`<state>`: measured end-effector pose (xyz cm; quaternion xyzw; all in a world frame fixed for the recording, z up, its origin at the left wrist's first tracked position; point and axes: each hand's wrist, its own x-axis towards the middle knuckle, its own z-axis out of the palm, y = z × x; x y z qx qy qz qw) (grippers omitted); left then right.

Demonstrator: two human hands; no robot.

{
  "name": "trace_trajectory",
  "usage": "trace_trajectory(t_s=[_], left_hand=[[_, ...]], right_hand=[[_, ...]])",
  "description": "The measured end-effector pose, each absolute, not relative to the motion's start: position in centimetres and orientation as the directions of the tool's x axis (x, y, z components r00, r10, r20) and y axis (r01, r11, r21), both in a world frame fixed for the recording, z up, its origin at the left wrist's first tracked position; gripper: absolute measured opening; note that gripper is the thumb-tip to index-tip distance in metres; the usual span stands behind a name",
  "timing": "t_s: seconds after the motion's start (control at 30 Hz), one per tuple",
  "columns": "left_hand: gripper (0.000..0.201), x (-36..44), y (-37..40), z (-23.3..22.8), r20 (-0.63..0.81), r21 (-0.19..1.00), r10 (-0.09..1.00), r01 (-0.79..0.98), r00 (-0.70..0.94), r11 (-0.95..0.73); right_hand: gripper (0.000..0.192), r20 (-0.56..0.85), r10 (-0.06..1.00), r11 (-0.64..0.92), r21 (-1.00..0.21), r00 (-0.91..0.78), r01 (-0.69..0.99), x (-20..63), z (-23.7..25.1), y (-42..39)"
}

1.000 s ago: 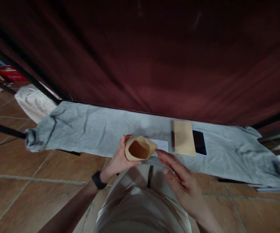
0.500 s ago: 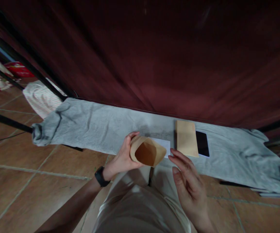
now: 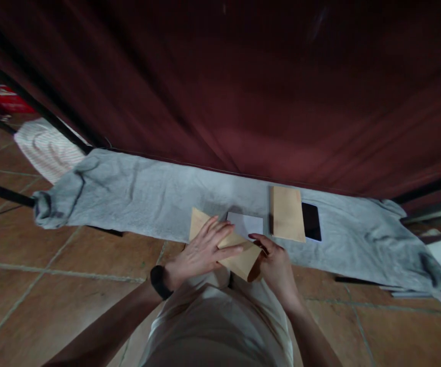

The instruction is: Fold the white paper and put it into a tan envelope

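A brown paper envelope (image 3: 240,261) lies turned sideways in front of me, its open mouth facing right. My left hand (image 3: 201,248) rests across its upper face, fingers stretched out and the thumb apart. At the mouth, my right hand (image 3: 276,267) grips the edge with thumb and fingers, partly hiding the opening. Just beyond the envelope, white paper (image 3: 248,223) lies on the grey cloth (image 3: 159,196), partly covered by my hands. To its right is a stack of brown envelopes (image 3: 288,214), with a dark-screened phone (image 3: 312,221) close against its right side.
The cloth covers a long, low bench. Behind it hangs a dark red curtain (image 3: 220,102). Black metal bars (image 3: 4,192) stand at the left, near a striped cloth (image 3: 50,150). Tiled floor (image 3: 101,295) lies below the bench.
The envelope has swung from mouth-up to lying sideways, mouth to the right. My left hand went from gripping its side to lying over it. My right hand has closed on the mouth's edge.
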<state>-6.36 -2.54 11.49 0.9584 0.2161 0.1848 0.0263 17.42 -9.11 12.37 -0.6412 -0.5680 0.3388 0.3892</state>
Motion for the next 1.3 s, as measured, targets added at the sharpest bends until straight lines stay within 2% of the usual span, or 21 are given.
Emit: trace_trajectory(t_s=[0.13, 0.23, 0.33, 0.43, 0.5, 0.63, 0.83, 1.07, 1.3], left_hand=[[0.09, -5.4, -1.9, 11.7, 0.239, 0.051, 0.414, 0.414, 0.879, -0.909], [0.092, -4.9, -0.8, 11.3, 0.187, 0.041, 0.415, 0.415, 0.89, -0.909], [0.091, -4.9, 0.2, 10.8, 0.152, 0.04, 0.421, 0.42, 0.894, -0.907], [0.091, -5.4, 0.9, 10.4, 0.116, 0.022, 0.436, 0.437, 0.892, -0.899], [0.093, -5.8, 1.3, 10.2, 0.096, 0.016, 0.458, 0.458, 0.884, -0.889], [0.092, -6.8, 1.8, 9.4, 0.078, 0.051, 0.49, 0.487, 0.868, -0.872], [0.095, -8.3, 3.6, 7.6, 0.059, 0.172, 0.571, 0.555, 0.819, -0.814], [0.112, -10.3, 6.3, 6.2, -0.071, 0.189, 0.675, 0.674, 0.734, -0.714], [0.116, -10.8, 8.1, 6.5, -0.202, 0.253, 0.679, 0.708, 0.706, -0.66]], right_hand=[[0.043, -0.019, 0.986, -0.084, -0.914, 0.165, 0.397, 17.4, 9.1, -8.5], [0.04, -0.073, 0.982, -0.124, -0.945, 0.174, 0.303, 17.3, 6.7, -7.8], [0.045, -0.098, 0.985, -0.136, -0.947, 0.142, 0.29, 17.3, 4.5, -7.4], [0.051, -0.048, 0.993, -0.081, -0.945, 0.109, 0.318, 17.9, 2.3, -7.3], [0.048, 0.018, 0.99, -0.035, -0.933, 0.143, 0.359, 18.8, 0.8, -7.3], [0.047, 0.123, 0.957, -0.035, -0.849, 0.261, 0.528, 20.7, -1.6, -7.5], [0.051, 0.254, 0.93, -0.023, -0.68, 0.265, 0.733, 21.1, -2.8, -7.1], [0.036, 0.115, 0.939, -0.191, -0.61, 0.325, 0.769, 20.2, -1.5, -5.6], [0.034, 0.053, 0.91, -0.339, -0.478, 0.411, 0.811, 19.2, -0.7, -4.5]])
